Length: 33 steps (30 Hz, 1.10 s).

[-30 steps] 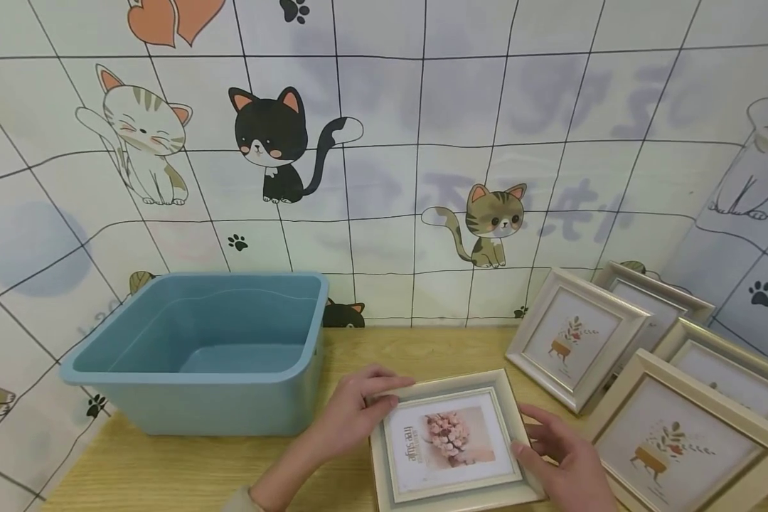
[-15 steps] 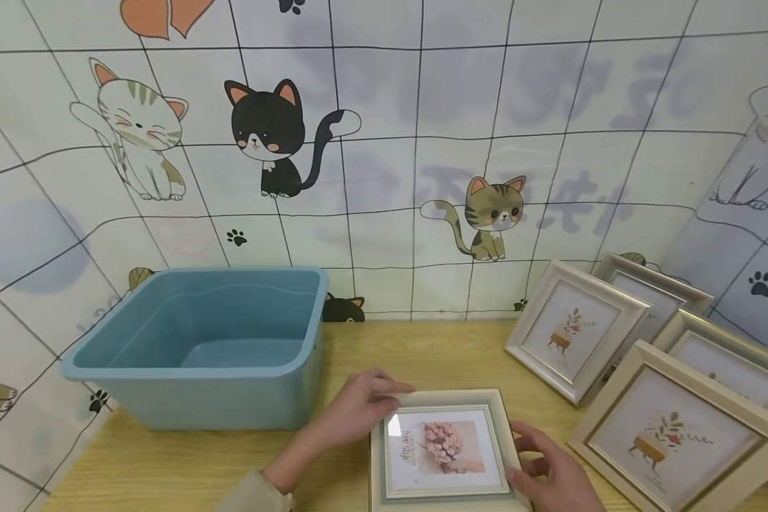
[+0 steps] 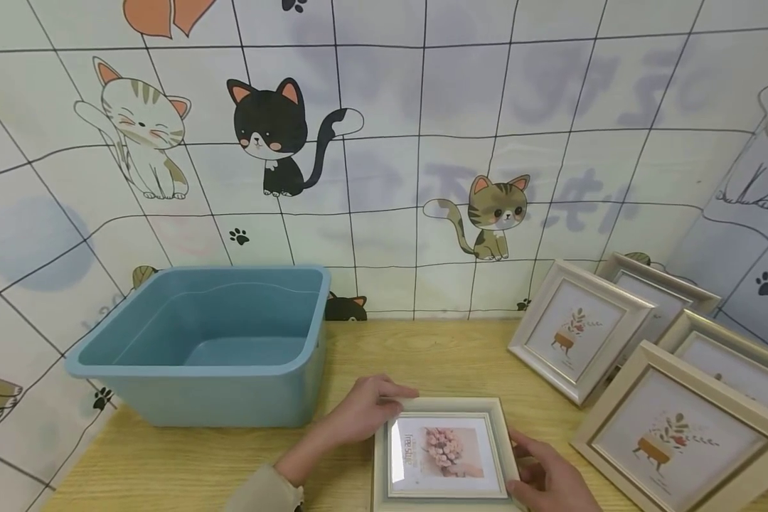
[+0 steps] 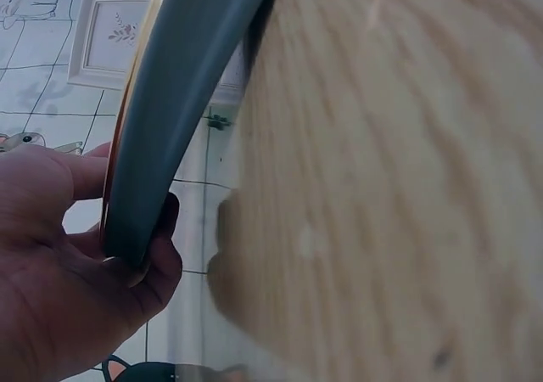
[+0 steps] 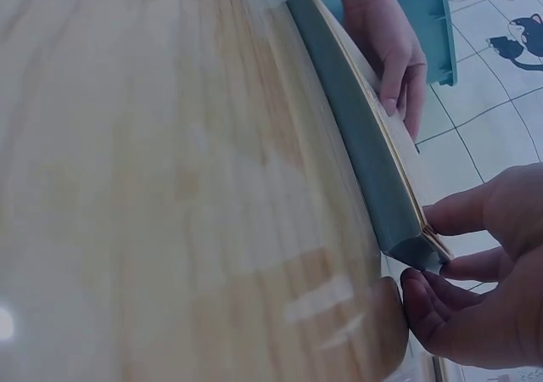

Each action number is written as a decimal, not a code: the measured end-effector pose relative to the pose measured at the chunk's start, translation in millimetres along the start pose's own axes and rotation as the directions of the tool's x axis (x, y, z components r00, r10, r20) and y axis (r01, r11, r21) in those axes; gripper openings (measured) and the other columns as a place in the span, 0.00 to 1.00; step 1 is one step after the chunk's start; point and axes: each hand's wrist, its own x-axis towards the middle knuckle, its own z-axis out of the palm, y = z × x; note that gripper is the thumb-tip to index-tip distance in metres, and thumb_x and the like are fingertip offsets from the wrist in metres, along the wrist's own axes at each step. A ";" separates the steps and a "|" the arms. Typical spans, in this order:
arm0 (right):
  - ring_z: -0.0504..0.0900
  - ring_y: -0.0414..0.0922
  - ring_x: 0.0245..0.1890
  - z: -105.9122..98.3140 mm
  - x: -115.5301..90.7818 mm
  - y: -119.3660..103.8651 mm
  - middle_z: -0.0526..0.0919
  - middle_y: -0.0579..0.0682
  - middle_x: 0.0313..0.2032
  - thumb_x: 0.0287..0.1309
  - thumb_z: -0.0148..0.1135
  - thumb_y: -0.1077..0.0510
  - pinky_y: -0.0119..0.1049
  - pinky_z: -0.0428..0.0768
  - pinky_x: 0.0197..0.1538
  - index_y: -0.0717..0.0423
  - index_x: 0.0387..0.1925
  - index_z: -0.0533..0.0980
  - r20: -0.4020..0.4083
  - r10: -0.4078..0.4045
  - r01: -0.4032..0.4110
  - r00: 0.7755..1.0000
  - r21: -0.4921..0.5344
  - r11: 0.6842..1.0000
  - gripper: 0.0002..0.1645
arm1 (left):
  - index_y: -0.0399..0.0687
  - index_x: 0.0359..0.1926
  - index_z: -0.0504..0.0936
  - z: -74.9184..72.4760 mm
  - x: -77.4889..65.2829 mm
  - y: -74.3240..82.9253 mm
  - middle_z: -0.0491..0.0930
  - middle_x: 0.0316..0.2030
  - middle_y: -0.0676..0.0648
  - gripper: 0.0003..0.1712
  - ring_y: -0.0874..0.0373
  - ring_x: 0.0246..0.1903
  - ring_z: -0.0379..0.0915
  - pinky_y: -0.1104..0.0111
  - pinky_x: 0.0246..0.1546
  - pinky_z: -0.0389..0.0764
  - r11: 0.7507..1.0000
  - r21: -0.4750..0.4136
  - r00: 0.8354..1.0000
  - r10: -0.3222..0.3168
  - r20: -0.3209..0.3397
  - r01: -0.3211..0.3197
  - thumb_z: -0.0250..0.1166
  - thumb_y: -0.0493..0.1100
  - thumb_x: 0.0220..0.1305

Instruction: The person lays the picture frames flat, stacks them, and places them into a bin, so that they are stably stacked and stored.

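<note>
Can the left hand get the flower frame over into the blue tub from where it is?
Probably yes. The left hand grips the flower frame at its left edge, and only bare table separates it from the open-topped blue tub.

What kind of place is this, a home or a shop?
Likely a staged home-style tabletop: a wooden table against cartoon-cat wallpaper, with a blue tub and several picture frames propped at the right.

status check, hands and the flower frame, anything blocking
Left hand grips flower frame at its left edge. Right hand grips its right edge. Blue bin beside it; nothing between.
</note>
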 end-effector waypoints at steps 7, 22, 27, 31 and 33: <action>0.75 0.33 0.30 3.1 3.0 -6.0 0.81 0.61 0.50 0.58 0.71 0.66 0.32 0.77 0.34 0.80 0.66 0.65 -0.073 0.011 -0.020 0.997 -0.123 0.992 0.40 | 0.46 0.56 0.88 4.9 6.7 -7.3 0.85 0.53 0.47 0.19 0.56 0.54 0.75 0.64 0.50 0.77 0.998 0.055 0.999 -0.023 -0.021 0.025 0.61 0.30 0.68; 0.75 0.33 0.31 0.0 2.8 -9.1 0.83 0.58 0.50 0.58 0.73 0.64 0.32 0.77 0.36 0.77 0.64 0.69 -0.098 0.027 -0.044 0.995 -0.173 0.984 0.37 | 0.45 0.56 0.88 6.4 15.5 -0.7 0.85 0.52 0.44 0.21 0.56 0.38 0.72 0.65 0.37 0.75 0.991 0.123 0.999 -0.048 -0.011 0.050 0.59 0.27 0.68; 0.75 0.34 0.31 -0.6 3.8 -9.9 0.82 0.58 0.51 0.58 0.73 0.64 0.32 0.76 0.35 0.76 0.65 0.69 -0.087 0.044 -0.058 0.995 -0.168 0.984 0.38 | 0.51 0.54 0.89 8.0 12.7 1.0 0.86 0.51 0.49 0.20 0.49 0.49 0.79 0.48 0.45 0.68 0.970 0.231 0.997 -0.065 -0.046 0.074 0.61 0.30 0.69; 0.74 0.34 0.31 0.0 3.9 -11.0 0.82 0.57 0.51 0.58 0.73 0.63 0.32 0.75 0.35 0.76 0.65 0.69 -0.086 0.044 -0.059 0.995 -0.177 0.982 0.38 | 0.53 0.53 0.90 6.2 9.6 -2.3 0.86 0.49 0.53 0.19 0.48 0.54 0.78 0.45 0.49 0.66 0.967 0.239 0.996 -0.073 -0.059 0.085 0.63 0.31 0.67; 0.74 0.34 0.31 0.2 3.0 -11.6 0.82 0.56 0.51 0.58 0.73 0.63 0.32 0.75 0.35 0.76 0.65 0.69 -0.088 0.059 -0.073 0.994 -0.175 0.982 0.38 | 0.53 0.53 0.90 5.1 8.7 -4.2 0.86 0.50 0.53 0.19 0.49 0.55 0.79 0.44 0.52 0.69 0.974 0.212 0.996 -0.074 -0.049 0.082 0.64 0.31 0.67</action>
